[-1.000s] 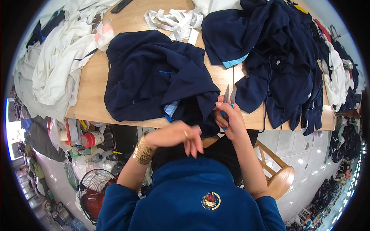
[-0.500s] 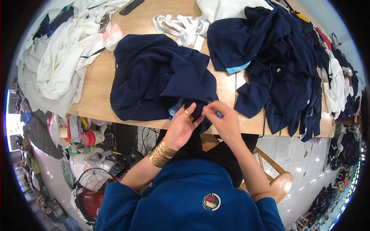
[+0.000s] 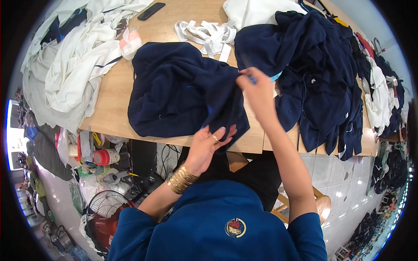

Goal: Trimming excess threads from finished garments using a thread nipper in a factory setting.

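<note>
Keep left hand point(image 3: 208, 145) pinching the navy garment point(image 3: 183, 91) hem at the surface point(image 3: 113, 108) edge, right hand point(image 3: 257, 89) fingers gripping its upper fold taut and flat.

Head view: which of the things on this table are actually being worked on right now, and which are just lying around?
In hand:
navy garment, its near edge held by the left hand
small blue-handled tool in the right hand, kind unclear

Lying about:
navy clothes pile
white clothes heap
white strips
black phone
</note>
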The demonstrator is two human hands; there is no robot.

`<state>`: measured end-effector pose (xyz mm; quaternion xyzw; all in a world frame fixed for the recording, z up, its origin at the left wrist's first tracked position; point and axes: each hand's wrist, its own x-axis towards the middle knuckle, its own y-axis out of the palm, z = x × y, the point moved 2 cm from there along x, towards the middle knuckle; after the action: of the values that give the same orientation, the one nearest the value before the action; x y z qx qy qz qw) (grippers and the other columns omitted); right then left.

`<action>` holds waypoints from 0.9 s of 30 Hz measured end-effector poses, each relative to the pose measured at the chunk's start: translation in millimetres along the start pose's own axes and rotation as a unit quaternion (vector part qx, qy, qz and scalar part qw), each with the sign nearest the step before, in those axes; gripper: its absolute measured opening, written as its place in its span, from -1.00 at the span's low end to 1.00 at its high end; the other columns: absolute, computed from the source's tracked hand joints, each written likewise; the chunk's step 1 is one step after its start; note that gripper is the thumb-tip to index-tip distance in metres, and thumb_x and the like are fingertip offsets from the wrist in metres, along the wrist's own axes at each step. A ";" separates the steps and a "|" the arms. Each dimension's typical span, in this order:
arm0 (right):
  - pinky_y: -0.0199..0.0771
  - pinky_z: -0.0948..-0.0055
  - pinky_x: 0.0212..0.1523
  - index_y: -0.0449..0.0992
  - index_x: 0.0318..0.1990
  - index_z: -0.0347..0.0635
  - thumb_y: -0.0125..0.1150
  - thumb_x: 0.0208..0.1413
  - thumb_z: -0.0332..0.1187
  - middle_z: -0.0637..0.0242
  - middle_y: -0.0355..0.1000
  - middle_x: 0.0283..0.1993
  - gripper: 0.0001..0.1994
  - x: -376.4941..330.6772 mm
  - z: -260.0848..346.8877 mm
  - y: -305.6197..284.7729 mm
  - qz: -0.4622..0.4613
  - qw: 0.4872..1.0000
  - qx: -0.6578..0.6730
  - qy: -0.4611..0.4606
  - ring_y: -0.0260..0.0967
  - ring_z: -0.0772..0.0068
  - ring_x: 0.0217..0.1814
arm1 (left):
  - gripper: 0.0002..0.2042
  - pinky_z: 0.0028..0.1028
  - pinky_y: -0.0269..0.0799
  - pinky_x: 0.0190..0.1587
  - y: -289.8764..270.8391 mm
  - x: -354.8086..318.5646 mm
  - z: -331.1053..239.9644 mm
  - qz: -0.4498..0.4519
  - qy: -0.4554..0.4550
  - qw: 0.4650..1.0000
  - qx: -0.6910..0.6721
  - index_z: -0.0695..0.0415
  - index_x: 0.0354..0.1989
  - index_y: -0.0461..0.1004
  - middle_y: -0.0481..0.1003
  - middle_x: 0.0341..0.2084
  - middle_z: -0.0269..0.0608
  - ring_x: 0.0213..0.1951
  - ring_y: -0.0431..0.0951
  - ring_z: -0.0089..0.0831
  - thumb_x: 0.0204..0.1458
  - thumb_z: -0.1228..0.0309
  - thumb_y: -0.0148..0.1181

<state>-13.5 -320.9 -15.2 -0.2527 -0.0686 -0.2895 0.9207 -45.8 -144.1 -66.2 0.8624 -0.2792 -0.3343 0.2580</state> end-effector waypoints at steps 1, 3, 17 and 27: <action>0.15 0.53 -0.65 0.39 -0.33 -0.25 0.10 -0.01 -0.40 0.32 0.32 -0.64 -0.87 2.2 -0.7 -8.8 -0.012 0.983 0.130 0.130 0.20 0.50 -0.70 | -0.71 -0.44 0.41 0.00 -1.1 -1.3 -9.5 0.005 0.047 0.999 0.024 0.22 0.02 0.27 0.46 -0.10 -0.17 -0.07 0.48 -0.42 0.14 0.43 0.02; -0.16 0.64 -0.76 0.35 -0.46 -0.17 0.06 0.06 -0.34 0.26 0.40 -0.62 -0.87 -1.4 -7.2 -16.9 -0.031 0.910 0.307 0.277 -0.09 0.75 -0.81 | -0.65 -0.36 0.41 0.03 -11.9 1.9 -20.6 -0.004 0.164 0.983 0.080 0.23 0.11 0.21 0.44 -0.07 -0.16 -0.06 0.47 -0.42 0.18 0.39 -0.04; -0.09 0.67 -0.75 0.33 -0.33 -0.19 0.02 0.14 -0.38 0.26 0.34 -0.64 -0.91 -144.0 -24.4 -7.9 -0.077 0.780 0.485 0.388 -0.03 0.70 -0.80 | -0.63 -0.41 0.40 -0.04 0.3 7.3 -46.5 -0.012 0.164 0.986 0.014 0.09 0.15 0.12 0.41 -0.12 -0.33 -0.08 0.44 -0.53 0.18 0.41 -0.05; -0.13 0.66 -0.74 0.30 -0.40 -0.16 0.02 0.14 -0.36 0.47 0.18 -0.62 -0.88 -137.9 -23.5 -14.1 -0.094 0.704 0.564 0.422 -0.06 0.70 -0.78 | -0.75 -0.36 0.27 0.13 -1.6 -7.5 14.8 0.004 -0.073 0.961 -0.266 0.16 -0.04 0.33 0.42 -0.09 -0.29 -0.02 0.39 -0.46 0.19 0.31 -0.04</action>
<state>-135.4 -273.9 -67.1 0.4699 0.1535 -0.3587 0.7918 -60.6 -141.8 -73.5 0.7351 -0.2019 -0.4573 0.4580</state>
